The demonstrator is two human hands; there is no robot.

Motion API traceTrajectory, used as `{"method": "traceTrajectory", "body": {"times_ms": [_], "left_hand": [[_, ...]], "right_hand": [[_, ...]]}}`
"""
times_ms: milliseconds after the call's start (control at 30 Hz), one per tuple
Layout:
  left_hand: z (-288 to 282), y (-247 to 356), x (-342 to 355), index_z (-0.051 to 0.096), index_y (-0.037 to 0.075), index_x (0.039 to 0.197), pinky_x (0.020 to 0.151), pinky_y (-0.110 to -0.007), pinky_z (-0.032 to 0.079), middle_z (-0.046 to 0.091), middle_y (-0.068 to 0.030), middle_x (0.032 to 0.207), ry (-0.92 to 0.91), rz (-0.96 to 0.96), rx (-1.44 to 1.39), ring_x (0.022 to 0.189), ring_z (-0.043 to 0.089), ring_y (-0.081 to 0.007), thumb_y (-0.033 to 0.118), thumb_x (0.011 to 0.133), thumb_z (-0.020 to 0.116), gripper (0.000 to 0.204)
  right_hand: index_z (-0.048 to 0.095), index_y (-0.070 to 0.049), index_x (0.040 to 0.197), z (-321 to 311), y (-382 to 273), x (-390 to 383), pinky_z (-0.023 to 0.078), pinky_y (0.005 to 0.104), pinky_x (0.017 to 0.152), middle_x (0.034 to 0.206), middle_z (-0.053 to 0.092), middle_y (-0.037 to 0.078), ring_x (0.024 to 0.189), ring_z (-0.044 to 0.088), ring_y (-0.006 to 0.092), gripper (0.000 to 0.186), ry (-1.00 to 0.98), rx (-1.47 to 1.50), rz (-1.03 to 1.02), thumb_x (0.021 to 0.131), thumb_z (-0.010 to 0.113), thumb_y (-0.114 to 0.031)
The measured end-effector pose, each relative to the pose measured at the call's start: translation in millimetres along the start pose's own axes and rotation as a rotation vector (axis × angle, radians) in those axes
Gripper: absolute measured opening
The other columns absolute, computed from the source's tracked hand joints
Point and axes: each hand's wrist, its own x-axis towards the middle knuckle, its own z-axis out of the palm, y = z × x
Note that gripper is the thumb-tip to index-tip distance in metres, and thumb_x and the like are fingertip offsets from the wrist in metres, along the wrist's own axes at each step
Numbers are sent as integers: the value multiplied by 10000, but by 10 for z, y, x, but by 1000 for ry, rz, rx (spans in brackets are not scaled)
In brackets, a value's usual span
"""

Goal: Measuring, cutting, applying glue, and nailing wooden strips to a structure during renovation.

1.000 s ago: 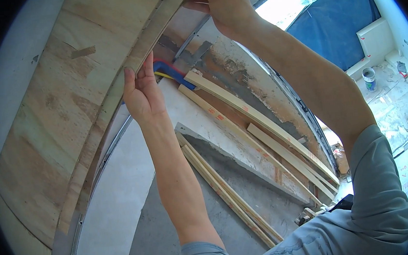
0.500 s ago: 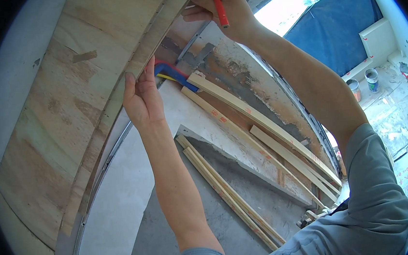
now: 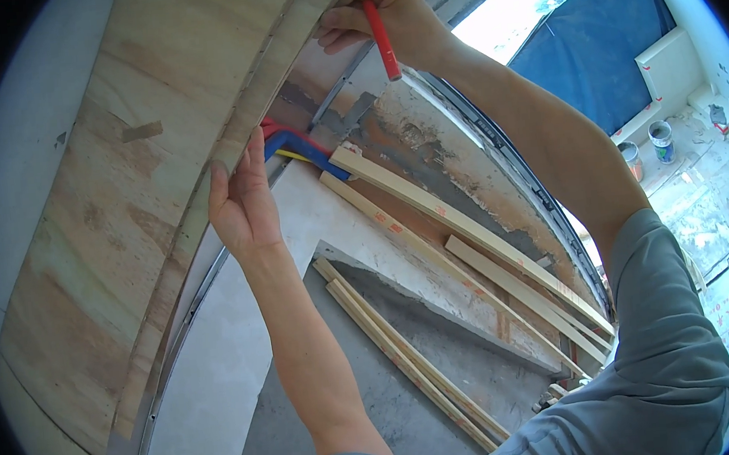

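Note:
A large plywood panel [image 3: 114, 241] fills the left side, and a narrow wooden strip [image 3: 270, 84] runs slantwise along its edge. My left hand [image 3: 241, 204] grips the strip about midway, thumb on the near face and fingers reaching behind the edge. Higher up, my right hand [image 3: 390, 22] is closed around a thick red pencil [image 3: 382, 42], which points downward from between the fingers. The right thumb and fingertips are at the strip's upper end; whether they pinch it is hard to see.
Several pale wood battens [image 3: 468, 218] lean below on the right, with a thinner bundle [image 3: 401, 346] over the grey floor. A blue-and-red curved object [image 3: 306, 150] lies past my left hand. Buckets [image 3: 661, 142] stand far right near a dark blue sheet [image 3: 600, 51].
My left hand has shifted slightly down and left along the strip. The right hand has moved a little left with the pencil, and the view has shifted slightly.

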Motion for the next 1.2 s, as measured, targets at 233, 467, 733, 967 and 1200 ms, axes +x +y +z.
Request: {"method": "traceTrajectory", "body": {"times_ms": [233, 467, 733, 967, 1200], "left_hand": [[25, -3, 18, 317, -54, 1437, 1154, -639, 274, 333, -273, 1496, 49, 68, 83, 1410, 305, -423, -52, 959, 463, 500], [9, -22, 3, 352, -61, 1413, 1152, -618, 298, 398, -279, 1452, 75, 103, 145, 1376, 370, -418, -32, 964, 482, 469], [-15, -11, 31, 347, -67, 1416, 1157, -609, 294, 385, -281, 1462, 61, 112, 190, 1378, 366, -419, -15, 971, 477, 466], [-74, 33, 40, 366, -20, 1427, 1168, -628, 247, 414, -219, 1474, -112, 41, 273, 1387, 379, -369, -7, 946, 513, 503], [-43, 7, -44, 355, -6, 1432, 1172, -625, 255, 418, -206, 1469, -13, 105, 270, 1385, 382, -361, -8, 955, 505, 500]], "right_hand": [[668, 44, 1105, 4, -23, 14, 618, 339, 802, 1007, 703, 192, 885, 728, 258, 225, 8, -26, 30, 977, 584, -120], [662, 49, 1112, 52, -65, -32, 619, 352, 806, 1009, 701, 196, 879, 728, 262, 248, 31, -34, 10, 974, 595, -146], [664, 42, 942, 302, -426, 17, 603, 272, 678, 831, 697, 120, 726, 698, 155, 240, 251, 211, 349, 960, 647, -196], [645, 51, 885, 406, -416, 62, 596, 282, 626, 776, 681, 123, 684, 691, 180, 274, 396, 168, 359, 949, 647, -216], [642, 55, 859, 485, -359, 21, 600, 309, 638, 762, 674, 142, 675, 681, 210, 303, 456, 170, 344, 930, 668, -239]]}}
